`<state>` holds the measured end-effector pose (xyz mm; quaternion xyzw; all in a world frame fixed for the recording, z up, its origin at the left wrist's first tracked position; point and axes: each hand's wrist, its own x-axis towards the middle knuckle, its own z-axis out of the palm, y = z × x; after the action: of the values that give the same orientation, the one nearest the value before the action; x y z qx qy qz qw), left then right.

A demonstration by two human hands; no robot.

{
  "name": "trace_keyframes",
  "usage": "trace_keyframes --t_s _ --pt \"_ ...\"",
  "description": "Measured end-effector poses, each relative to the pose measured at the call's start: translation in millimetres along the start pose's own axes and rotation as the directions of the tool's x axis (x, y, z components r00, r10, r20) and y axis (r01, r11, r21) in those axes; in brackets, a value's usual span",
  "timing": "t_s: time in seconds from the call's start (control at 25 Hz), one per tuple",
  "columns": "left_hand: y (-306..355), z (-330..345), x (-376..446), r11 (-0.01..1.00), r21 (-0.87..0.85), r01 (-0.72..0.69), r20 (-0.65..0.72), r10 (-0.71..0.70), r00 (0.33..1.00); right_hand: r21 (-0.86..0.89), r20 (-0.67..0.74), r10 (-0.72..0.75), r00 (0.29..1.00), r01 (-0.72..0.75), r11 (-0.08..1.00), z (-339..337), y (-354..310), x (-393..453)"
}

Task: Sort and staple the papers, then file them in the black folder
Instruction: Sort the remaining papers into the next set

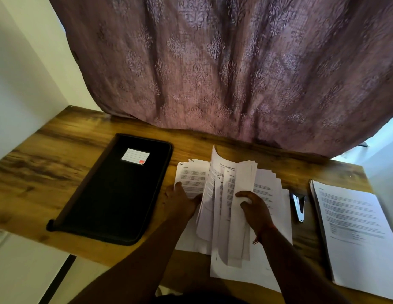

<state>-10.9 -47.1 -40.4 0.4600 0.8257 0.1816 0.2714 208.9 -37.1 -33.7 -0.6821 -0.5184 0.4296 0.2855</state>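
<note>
Right now the right hand (255,210) pinches a curled sheaf from the loose papers (233,194) fanned mid-surface, left hand (180,199) flat, fingers straight, pinning sheets at 9 o'clock. Thin, floppy, slippery stock; best gripped at squared edges. Black folder (116,189) lies closed farther at 9, stapler (298,206) at 3.

Bare desk (44,172) lies open left of the closed black folder (116,189) and in a narrow strip between folder and fanned papers (268,194). A stapler (298,206) fills the gap before the right-hand stack (353,233). A curtain (213,73) hangs along the back edge, possibly touching the desk.
</note>
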Motion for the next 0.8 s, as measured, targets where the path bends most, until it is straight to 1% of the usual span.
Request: trace_keyframes --t_s 0.04,0.08,0.16,0.2,0.24,0.32,0.36,0.44,0.48,0.52,0.56,0.6,0.64,0.68,0.72,0.76,0.8 --pt "-2 -2 0 1.0 0.003 -0.002 -0.016 0.002 1.0 -0.002 0.0 -0.001 1.0 0.001 1.0 0 0 0" --pt "-5 -4 -1 0.999 -0.03 -0.036 -0.049 0.035 0.998 -0.003 0.001 -0.004 1.0 0.004 1.0 0 0 0" --pt "-10 -7 -5 0.962 -0.211 -0.173 -0.121 0.15 0.981 -0.004 0.006 -0.011 1.0 0.011 1.0 0 0 0" --pt "-10 -12 -9 0.932 -0.271 -0.241 -0.138 0.21 0.968 -0.003 0.007 -0.013 1.0 0.013 1.0 0 0 0" --pt "-10 -12 -11 0.917 -0.28 -0.283 -0.127 0.257 0.958 -0.003 0.007 -0.014 1.0 0.014 1.0 0 1 0" --pt "-10 -8 -12 0.93 -0.223 -0.293 -0.059 0.287 0.956 -0.01 0.006 -0.017 1.0 0.017 1.0 0 2 0" --pt "-9 -3 -10 0.934 -0.152 -0.323 -0.023 0.323 0.946 -0.017 0.008 -0.018 1.0 0.018 1.0 1 2 1" --pt "-3 8 -8 0.899 -0.026 -0.438 0.067 0.438 0.896 -0.024 0.01 -0.007 1.0 0.007 1.0 2 3 3" --pt "3 12 -10 0.881 -0.026 -0.472 0.12 0.472 0.874 -0.036 0.007 0.0 1.0 0.0 0.999 2 4 3" --pt "11 14 -16 0.869 -0.071 -0.49 0.148 0.495 0.856 -0.055 0.003 0.006 1.0 -0.005 0.998 1 4 4" --pt "16 14 -19 0.87 -0.165 -0.466 0.142 0.488 0.861 -0.072 -0.001 0.007 1.0 -0.007 0.997 1 5 4" --pt "20 12 -24 0.874 -0.264 -0.407 0.104 0.446 0.889 -0.077 -0.003 0.004 1.0 -0.005 0.997 1 5 4" --pt "20 11 -20 0.868 -0.379 -0.322 0.064 0.371 0.926 -0.067 -0.003 0.001 1.0 -0.001 0.998 1 6 3" --pt "20 9 -16 0.858 -0.459 -0.231 0.048 0.283 0.958 -0.047 0.0 -0.002 1.0 0.002 0.999 1 6 3" --pt "16 5 -8 0.821 -0.557 -0.125 0.084 0.206 0.975 -0.025 0.004 -0.004 1.0 0.004 1.0 0 6 2" --pt "13 0 0 0.746 -0.666 0.016 0.177 0.136 0.975 -0.011 0.007 -0.007 1.0 0.007 1.0 0 6 2" --pt "9 -3 7 0.632 -0.759 0.159 0.28 0.095 0.955 -0.005 0.01 -0.01 1.0 0.011 1.0 -1 6 2"
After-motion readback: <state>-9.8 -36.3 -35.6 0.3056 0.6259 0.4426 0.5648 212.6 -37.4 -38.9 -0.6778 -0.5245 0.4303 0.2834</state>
